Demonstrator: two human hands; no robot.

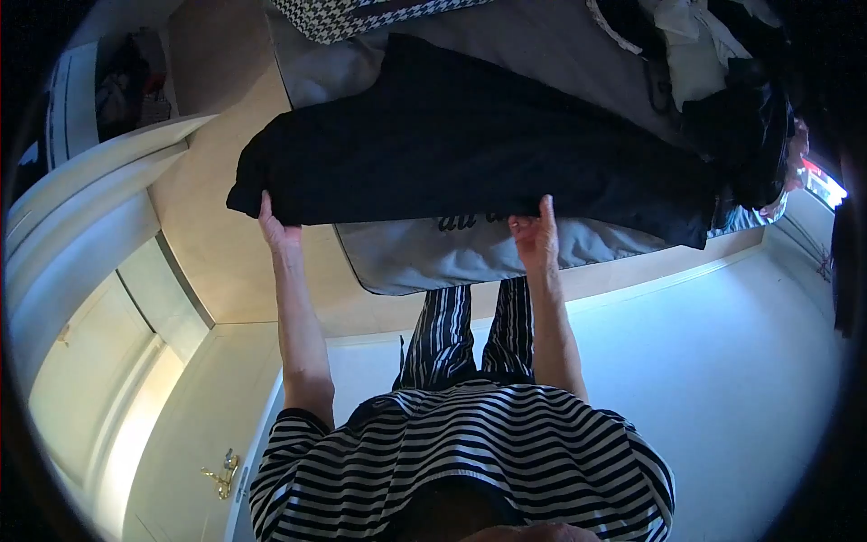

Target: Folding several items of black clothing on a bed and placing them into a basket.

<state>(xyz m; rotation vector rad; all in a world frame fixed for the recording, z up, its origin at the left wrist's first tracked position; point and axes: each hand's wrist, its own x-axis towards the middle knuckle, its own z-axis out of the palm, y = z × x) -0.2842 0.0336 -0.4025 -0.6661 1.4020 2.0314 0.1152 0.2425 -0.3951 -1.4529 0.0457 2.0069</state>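
Note:
A pair of black trousers, it appears, folded lengthwise (pixel 433 149), spreads across the grey bed cover (pixel 433 254). At its left end my left hand (pixel 274 220) grips the near edge, thumb on top and fingers partly hidden beneath the cloth. Further right along the same edge, my right hand (pixel 536 227) has its thumb raised against the cloth; its fingers are partly curled, and how firmly they hold the edge cannot be told. The garment's right end reaches a heap of dark clothing (pixel 738 129).
A houndstooth-patterned cloth item (pixel 325 20) lies at the bed's far side. Light-coloured garments (pixel 694 61) rest at the upper right. The wooden bed edge (pixel 609 281) runs before my legs. A white door with a brass handle (pixel 227 474) stands at lower left.

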